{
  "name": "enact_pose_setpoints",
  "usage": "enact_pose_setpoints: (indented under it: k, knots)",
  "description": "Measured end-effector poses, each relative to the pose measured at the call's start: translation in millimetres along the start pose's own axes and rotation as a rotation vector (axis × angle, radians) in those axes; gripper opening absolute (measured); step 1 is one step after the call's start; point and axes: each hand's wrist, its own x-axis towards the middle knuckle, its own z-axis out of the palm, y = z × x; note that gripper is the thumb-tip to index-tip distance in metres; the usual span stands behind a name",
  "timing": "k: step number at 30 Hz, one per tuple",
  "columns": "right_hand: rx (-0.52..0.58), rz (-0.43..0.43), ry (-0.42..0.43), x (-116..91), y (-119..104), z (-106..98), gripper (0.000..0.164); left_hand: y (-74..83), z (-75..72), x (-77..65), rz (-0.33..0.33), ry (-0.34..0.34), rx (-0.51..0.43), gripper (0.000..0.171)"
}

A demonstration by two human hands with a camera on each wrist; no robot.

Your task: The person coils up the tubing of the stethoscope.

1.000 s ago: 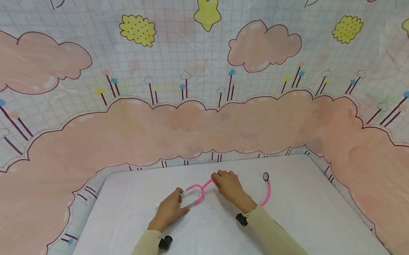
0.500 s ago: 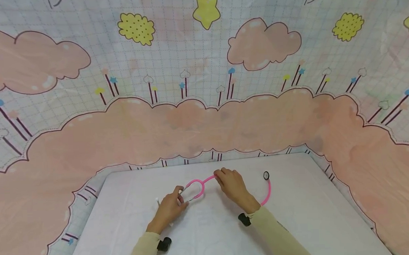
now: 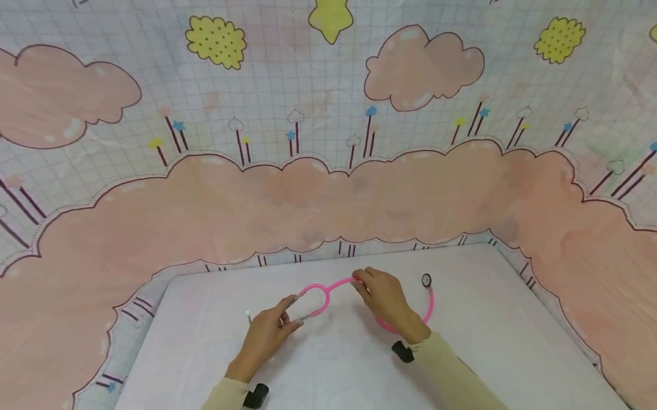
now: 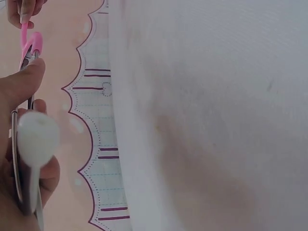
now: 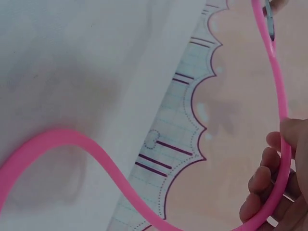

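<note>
Stethoscope [image 3: 328,297] held at two spots, gap between hands wider

Change over the last second: right hand [image 3: 386,297] shifted right, left hand [image 3: 268,333] slightly left and nearer the person, so more of the piece shows between them. A curve of pink tube [image 5: 62,136], hidden behind the right forearm before, now shows beneath it. Chestpiece [image 3: 426,280] hardly moved. Judgement: ear end looks lifted and the near stretch drawn out, handling only partway, since the far end seems to lie where it did.

Left hand: grips the metal tubes [image 4: 15,159]; in the head view thumb and forefinger are moderately spread, about one to each tube, other fingers curled behind. White ear tip [image 4: 37,139] sticks out close to the left wrist camera; fine contact there too blurred to call.

Right hand: narrow, thumb against the pink tube, fingers curled loosely round it, past the fork. Tube sags from that hand, then bends round to the chestpiece, which appears to rest on the table [image 3: 325,376], right of the right hand.
</note>
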Motion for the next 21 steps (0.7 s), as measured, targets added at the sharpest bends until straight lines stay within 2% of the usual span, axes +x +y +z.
enact_pose_setpoints:
  k: [6, 10, 13, 17, 19, 21]
  knots:
    - [-0.007, 0.018, -0.089, -5.4, 3.7, -14.4, 0.021, 0.3, -11.3, -5.7, 0.06, 0.073, 0.016, 0.058]
    - [0.034, -0.043, -0.148, -9.0, 11.1, -27.2, 0.018, 0.6, -18.2, -7.5, 0.133, 0.12, -0.02, 0.058]
    - [0.132, -0.152, -0.126, -10.1, 15.4, -38.0, 0.013, 1.6, -22.5, -7.4, 0.161, 0.139, -0.056, 0.058]
    - [0.138, -0.306, -0.038, -10.6, 19.9, -45.8, 0.013, 2.8, -24.5, -8.1, 0.169, 0.133, -0.105, 0.058]
    - [0.157, -0.315, -0.044, -12.3, 21.3, -47.7, 0.014, 4.0, -24.0, -8.8, 0.169, 0.122, -0.123, 0.058]
    - [0.214, -0.285, -0.079, -14.7, 22.2, -48.9, 0.016, 5.0, -22.8, -9.1, 0.161, 0.112, -0.14, 0.057]
